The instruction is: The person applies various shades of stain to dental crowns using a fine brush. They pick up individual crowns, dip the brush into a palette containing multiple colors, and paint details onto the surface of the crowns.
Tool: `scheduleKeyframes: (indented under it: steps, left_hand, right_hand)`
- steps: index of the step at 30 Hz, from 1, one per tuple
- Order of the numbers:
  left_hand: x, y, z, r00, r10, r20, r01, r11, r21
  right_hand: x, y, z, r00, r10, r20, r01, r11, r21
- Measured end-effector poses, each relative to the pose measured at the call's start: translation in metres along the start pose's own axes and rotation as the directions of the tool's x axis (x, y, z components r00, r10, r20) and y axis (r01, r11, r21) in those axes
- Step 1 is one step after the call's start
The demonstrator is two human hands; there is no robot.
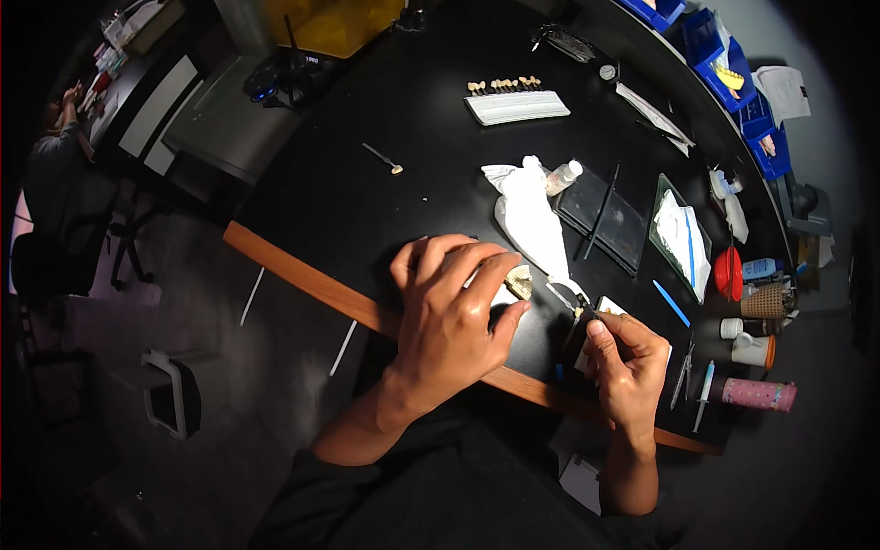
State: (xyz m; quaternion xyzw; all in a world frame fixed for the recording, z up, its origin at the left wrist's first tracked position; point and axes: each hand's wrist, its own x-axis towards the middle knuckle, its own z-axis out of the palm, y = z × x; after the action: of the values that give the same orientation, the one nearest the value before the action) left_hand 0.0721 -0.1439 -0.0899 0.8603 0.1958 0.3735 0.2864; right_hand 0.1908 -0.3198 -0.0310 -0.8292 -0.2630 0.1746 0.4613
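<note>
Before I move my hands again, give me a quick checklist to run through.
1. Right hand holding the small dark tool: ok.
2. Left hand gripping the pale dental piece firmly: cannot tell, the hand partly hides it.
3. Hands apart from each other: ok.
4. Space beside the tool uncluttered: not ok, the white cloth reaches close to it.
5. White rack away from both hands: ok.

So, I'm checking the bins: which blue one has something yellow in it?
The blue bin directly below the topmost bin at upper right: it alone visibly holds a yellow, arch-shaped piece.
</note>
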Motion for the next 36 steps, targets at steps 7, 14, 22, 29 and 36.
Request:
scheduleKeyframes:
  steps: [7,14,22,29,36]
  left_hand:
    - [0.000,0.000,0.002,0.996,-0.054,0.074,0.050,0.997,0.057]
    - [-0.001,0.000,0.004,0.996,-0.043,0.075,0.037,0.996,0.080]
    - [-0.001,0.000,0.003,0.995,-0.041,0.094,0.033,0.996,0.084]
    - [-0.002,0.000,0.002,0.994,-0.042,0.104,0.033,0.995,0.090]
    - [-0.002,-0.001,0.004,0.995,-0.042,0.094,0.034,0.996,0.082]
  right_hand:
    - [0.004,0.005,0.011,0.982,-0.188,-0.021,0.182,0.970,-0.159]
    - [0.006,0.009,0.015,0.922,-0.386,-0.036,0.361,0.887,-0.289]
    - [0.006,0.011,0.017,0.898,-0.441,-0.018,0.410,0.849,-0.332]
    - [0.005,0.009,0.018,0.890,-0.455,-0.008,0.423,0.834,-0.355]
    - [0.005,0.009,0.019,0.878,-0.478,-0.004,0.443,0.816,-0.372]
